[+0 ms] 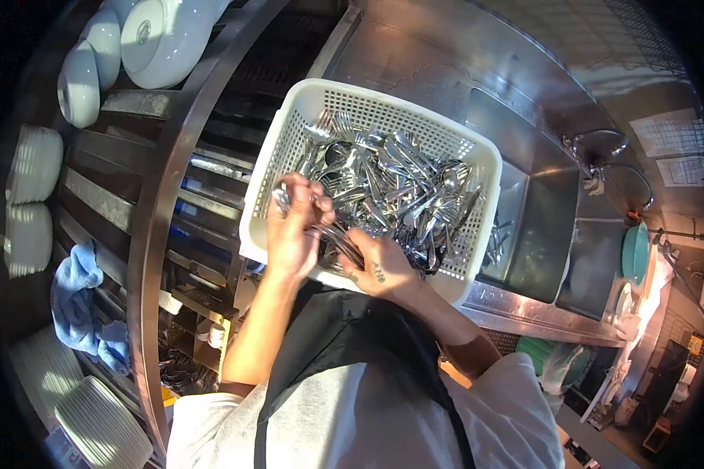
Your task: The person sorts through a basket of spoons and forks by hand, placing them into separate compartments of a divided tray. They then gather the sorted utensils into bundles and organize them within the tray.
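A white perforated plastic basket holds a jumbled heap of metal forks, spoons and knives. Over its near left corner, my left hand is closed around some cutlery, whose shiny ends stick out past the fingers. Just to the right, my right hand has its fingers curled on a bunch of cutlery handles that runs between both hands. Palms and fingers hide part of these pieces, and I cannot tell which kinds they are.
Beneath the basket is a steel counter with sink basins, and more cutlery lies beside the basket. A faucet stands at right. Left, a metal rack borders white bowls, a blue cloth and stacked plates.
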Tool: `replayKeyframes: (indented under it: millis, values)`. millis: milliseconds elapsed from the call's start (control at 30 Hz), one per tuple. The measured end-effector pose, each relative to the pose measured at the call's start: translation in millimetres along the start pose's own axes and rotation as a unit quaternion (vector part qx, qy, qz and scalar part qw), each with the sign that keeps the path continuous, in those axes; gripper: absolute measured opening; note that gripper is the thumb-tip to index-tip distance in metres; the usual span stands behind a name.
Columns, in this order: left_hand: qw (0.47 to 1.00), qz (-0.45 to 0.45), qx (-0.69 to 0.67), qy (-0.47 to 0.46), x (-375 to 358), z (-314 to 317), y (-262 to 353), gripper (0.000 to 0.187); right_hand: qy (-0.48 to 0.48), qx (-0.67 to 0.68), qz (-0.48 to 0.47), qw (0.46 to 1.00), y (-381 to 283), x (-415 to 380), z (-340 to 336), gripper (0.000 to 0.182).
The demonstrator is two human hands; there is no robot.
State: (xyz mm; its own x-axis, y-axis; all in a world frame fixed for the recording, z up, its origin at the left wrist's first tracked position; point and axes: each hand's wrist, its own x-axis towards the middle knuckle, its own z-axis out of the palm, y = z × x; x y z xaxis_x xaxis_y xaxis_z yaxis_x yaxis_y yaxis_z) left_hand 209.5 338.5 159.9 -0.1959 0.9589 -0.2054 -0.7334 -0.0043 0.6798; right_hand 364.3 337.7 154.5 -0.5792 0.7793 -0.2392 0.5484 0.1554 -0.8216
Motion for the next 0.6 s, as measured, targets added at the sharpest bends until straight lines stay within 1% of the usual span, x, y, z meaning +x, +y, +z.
replayKeyframes:
  millis: [33,67,100,133,167,200,233,267,333,367,400,467,500,533,600]
  values:
    - [1.000,-0.026,-0.006,0.015,-1.6,0.6,-5.9,0.018,-0.010,-0.006,-0.004,1.000,8.2,-4.9,-0.2,0.039]
    - [0.998,-0.040,0.048,0.011,-4.9,3.9,-6.3,0.016,-0.020,-0.013,-0.008,1.000,16.3,-10.6,-1.2,0.031]
    - [0.996,-0.028,0.086,-0.023,-5.1,-0.8,-10.5,0.018,0.010,-0.020,-0.032,0.999,19.8,-17.5,-2.8,0.024]
    - [0.990,-0.015,0.125,-0.057,-5.1,-3.7,-13.7,0.020,0.008,-0.021,-0.033,0.999,21.9,-24.4,-6.3,0.024]
    - [0.991,-0.014,0.125,-0.055,-8.2,-3.2,-18.8,0.020,-0.017,-0.015,-0.012,1.000,22.2,-30.4,-11.1,0.023]
    - [0.994,-0.027,0.101,-0.023,-14.9,0.4,-23.3,0.023,-0.043,-0.008,0.008,0.999,22.5,-36.3,-13.9,0.022]
    - [0.996,-0.041,0.077,0.010,-21.2,3.2,-27.0,0.026,-0.027,-0.017,0.007,0.999,23.4,-40.7,-12.7,0.024]
    - [0.996,-0.039,0.079,0.013,-25.3,4.8,-30.1,0.026,-0.029,-0.015,0.004,0.999,23.4,-41.7,-15.3,0.024]
    - [0.997,-0.035,0.046,0.057,-32.7,10.6,-35.1,0.033,-0.099,0.034,0.027,0.994,22.9,-45.1,-21.7,0.028]
    - [0.996,-0.034,0.049,0.067,-40.0,14.6,-33.2,0.035,-0.102,0.037,0.028,0.994,25.5,-47.5,-20.5,0.028]
    - [0.990,-0.014,0.085,0.108,-44.2,18.9,-34.4,0.037,-0.101,0.033,0.006,0.994,28.3,-48.2,-18.0,0.029]
    - [0.991,-0.002,0.101,0.085,-54.4,3.6,-36.2,0.037,-0.103,0.025,-0.040,0.994,33.3,-47.4,-12.6,0.031]
    - [0.987,0.004,0.112,0.118,-59.3,3.8,-36.2,0.036,-0.124,0.036,-0.036,0.991,32.5,-46.8,-12.1,0.027]
    - [0.984,0.018,0.111,0.139,-64.9,1.4,-37.5,0.035,-0.139,0.037,-0.039,0.989,36.6,-49.1,-11.5,0.027]
    - [0.979,0.027,0.047,0.196,-83.8,3.6,-34.4,0.033,-0.167,0.066,-0.092,0.979,38.6,-49.3,-3.1,0.026]
